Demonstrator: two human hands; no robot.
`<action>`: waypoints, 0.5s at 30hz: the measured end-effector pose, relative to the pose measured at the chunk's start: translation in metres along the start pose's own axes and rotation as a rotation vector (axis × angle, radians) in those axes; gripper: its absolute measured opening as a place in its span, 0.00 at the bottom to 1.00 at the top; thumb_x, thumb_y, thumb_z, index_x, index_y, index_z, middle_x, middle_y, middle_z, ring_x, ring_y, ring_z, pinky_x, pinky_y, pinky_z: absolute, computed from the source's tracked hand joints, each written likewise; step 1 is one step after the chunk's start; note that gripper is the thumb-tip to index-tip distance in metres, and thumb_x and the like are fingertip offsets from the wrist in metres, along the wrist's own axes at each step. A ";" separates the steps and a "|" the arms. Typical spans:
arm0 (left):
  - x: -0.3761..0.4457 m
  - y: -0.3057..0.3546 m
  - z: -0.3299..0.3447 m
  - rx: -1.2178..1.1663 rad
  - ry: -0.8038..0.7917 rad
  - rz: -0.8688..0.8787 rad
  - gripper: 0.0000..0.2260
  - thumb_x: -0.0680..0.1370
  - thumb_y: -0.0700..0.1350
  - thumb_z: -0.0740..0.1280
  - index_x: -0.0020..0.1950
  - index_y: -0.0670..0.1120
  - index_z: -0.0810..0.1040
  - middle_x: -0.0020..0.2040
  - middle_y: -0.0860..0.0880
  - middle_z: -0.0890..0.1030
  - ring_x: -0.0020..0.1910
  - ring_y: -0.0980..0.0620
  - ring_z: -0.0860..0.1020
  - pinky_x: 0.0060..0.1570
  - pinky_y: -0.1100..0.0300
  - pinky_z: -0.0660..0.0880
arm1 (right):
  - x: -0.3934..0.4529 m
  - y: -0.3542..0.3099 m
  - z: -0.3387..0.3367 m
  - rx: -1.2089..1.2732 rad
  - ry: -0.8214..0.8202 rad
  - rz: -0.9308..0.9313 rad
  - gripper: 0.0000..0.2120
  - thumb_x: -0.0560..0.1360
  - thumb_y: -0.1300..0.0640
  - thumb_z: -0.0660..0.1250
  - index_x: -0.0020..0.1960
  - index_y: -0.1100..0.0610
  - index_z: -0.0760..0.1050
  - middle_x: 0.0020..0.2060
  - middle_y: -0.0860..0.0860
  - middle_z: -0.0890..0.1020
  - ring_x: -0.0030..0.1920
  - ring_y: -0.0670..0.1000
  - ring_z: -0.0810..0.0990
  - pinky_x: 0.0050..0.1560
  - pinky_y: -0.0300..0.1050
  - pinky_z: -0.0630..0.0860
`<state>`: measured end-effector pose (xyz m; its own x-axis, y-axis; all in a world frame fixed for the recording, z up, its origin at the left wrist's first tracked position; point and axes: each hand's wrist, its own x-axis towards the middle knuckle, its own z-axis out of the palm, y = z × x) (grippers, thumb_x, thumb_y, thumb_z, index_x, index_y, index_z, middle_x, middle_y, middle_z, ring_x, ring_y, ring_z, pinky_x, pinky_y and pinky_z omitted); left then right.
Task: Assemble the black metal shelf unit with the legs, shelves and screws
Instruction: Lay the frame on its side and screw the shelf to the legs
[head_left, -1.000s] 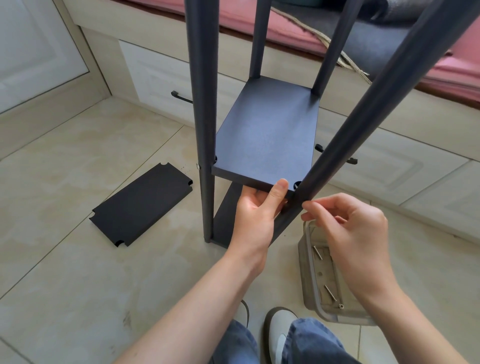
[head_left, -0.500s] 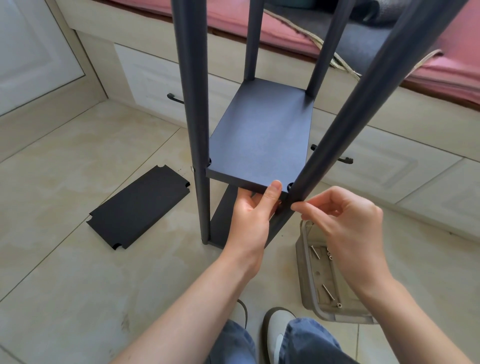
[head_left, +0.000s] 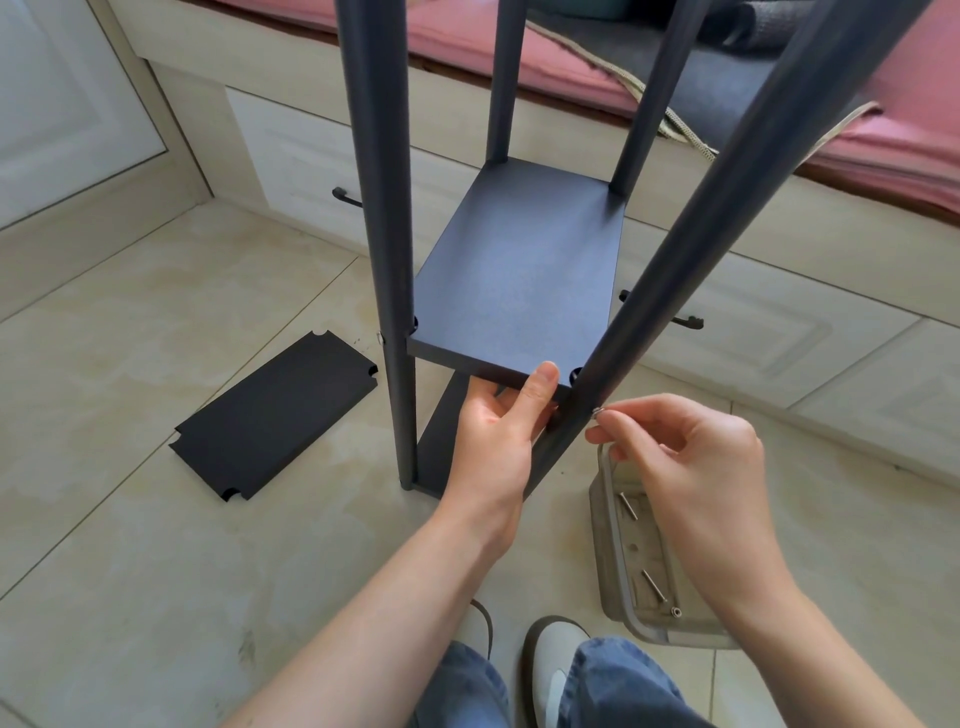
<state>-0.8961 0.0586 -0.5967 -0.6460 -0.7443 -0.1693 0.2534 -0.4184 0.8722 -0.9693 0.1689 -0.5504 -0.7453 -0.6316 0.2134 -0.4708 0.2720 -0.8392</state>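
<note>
So the left hand (head_left: 493, 441) is clamped on the near edge of the middle shelf (head_left: 514, 291), thumb on top and fingers underneath, my guess is to keep it level with the hole in the near right leg (head_left: 691, 260). The right hand (head_left: 691, 457) pinches a screw (head_left: 597, 413) right against that leg, just below the shelf corner, looks like it's being started by hand. A spare shelf (head_left: 275, 415) lies flat on the floor to the left, and more screws sit in the clear tray (head_left: 605, 545) near the right, handy for grabbing.
</note>
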 end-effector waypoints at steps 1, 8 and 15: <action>0.000 0.000 0.000 0.002 0.000 -0.001 0.20 0.73 0.53 0.69 0.61 0.46 0.75 0.51 0.48 0.85 0.56 0.42 0.83 0.65 0.47 0.77 | 0.000 0.000 0.000 0.022 -0.004 0.018 0.03 0.75 0.59 0.72 0.43 0.53 0.84 0.33 0.43 0.85 0.36 0.43 0.83 0.39 0.31 0.76; 0.000 0.001 0.001 -0.019 -0.015 0.015 0.21 0.73 0.53 0.68 0.63 0.47 0.74 0.48 0.53 0.85 0.55 0.48 0.84 0.60 0.56 0.78 | 0.004 -0.001 0.003 0.291 -0.056 0.269 0.04 0.75 0.60 0.71 0.43 0.56 0.84 0.34 0.50 0.86 0.37 0.48 0.84 0.41 0.37 0.80; 0.001 0.001 0.000 -0.033 -0.007 0.015 0.23 0.72 0.54 0.69 0.64 0.46 0.73 0.48 0.52 0.85 0.54 0.47 0.83 0.63 0.53 0.78 | 0.001 -0.003 0.003 0.051 -0.017 0.058 0.05 0.74 0.59 0.73 0.40 0.52 0.82 0.33 0.44 0.85 0.37 0.43 0.83 0.39 0.33 0.77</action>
<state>-0.8970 0.0576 -0.5960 -0.6471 -0.7468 -0.1532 0.2865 -0.4244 0.8590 -0.9672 0.1652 -0.5490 -0.7623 -0.6283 0.1555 -0.4023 0.2718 -0.8742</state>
